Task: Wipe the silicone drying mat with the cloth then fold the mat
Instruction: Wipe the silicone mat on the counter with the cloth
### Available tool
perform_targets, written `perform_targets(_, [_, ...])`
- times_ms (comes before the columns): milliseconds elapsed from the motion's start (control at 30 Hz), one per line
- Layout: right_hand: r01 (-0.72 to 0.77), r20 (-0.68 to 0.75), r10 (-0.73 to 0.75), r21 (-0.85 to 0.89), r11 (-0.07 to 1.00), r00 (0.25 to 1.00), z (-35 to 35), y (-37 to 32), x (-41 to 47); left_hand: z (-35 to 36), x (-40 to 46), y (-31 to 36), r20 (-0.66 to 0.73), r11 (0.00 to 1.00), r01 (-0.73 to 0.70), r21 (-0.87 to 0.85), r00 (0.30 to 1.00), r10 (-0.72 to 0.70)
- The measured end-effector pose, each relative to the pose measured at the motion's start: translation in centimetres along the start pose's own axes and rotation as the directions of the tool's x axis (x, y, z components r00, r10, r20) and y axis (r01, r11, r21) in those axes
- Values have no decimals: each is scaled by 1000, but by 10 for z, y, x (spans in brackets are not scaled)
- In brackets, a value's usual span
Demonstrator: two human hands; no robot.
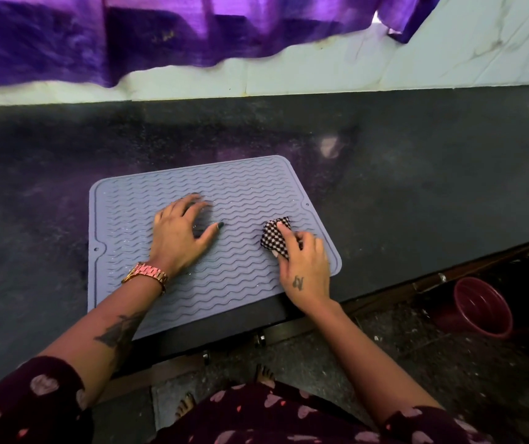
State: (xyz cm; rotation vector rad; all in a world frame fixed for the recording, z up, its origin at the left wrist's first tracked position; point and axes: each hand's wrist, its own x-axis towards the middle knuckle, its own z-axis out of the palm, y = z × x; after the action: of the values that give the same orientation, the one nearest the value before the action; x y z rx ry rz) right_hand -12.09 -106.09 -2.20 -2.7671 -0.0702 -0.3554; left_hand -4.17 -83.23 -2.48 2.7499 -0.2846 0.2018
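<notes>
My right hand is closed on the checked cloth and presses it on the grey mat, my left hand lies flat with spread fingers beside it, and the mat lies unfolded on the dark surface.

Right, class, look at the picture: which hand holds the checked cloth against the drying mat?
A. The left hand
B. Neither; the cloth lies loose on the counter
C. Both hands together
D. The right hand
D: the right hand presses the checked cloth onto the mat near its right edge, while the left hand, the one with the wristwatch, lies flat and bare on the mat's middle.
</notes>
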Motion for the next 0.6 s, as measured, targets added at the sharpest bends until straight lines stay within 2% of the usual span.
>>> perform_targets(67, [-8,44,2,136,991,999,-5,6,13,-5,0,-8,-9,999,34,24,999,-34])
perform_targets(133, [-30,-18,34,209,977,999,-9,15,27,-12,1,-20,-8,995,85,44,996,-85])
perform_targets(233, [-61,-102,72,103,993,992,-8,21,38,-25,-3,-43,-11,983,170,64,985,-170])
perform_targets(300, [-66,-26,64,-57,996,998,-1,20,40,-29,-10,-55,-6,977,195,85,981,-195])
perform_targets(367, [-55,11,57,-131,990,998,4,21,42,-27,-18,-60,-7,976,197,92,980,-197])
perform_targets(500, [-41,40,41,14,999,998,-3,29,54,-23,-18,-58,-23,977,188,105,982,-187])
perform_targets(600, [-60,-26,63,98,993,998,-8,28,74,-22,-15,-60,-14,974,204,103,979,-203])
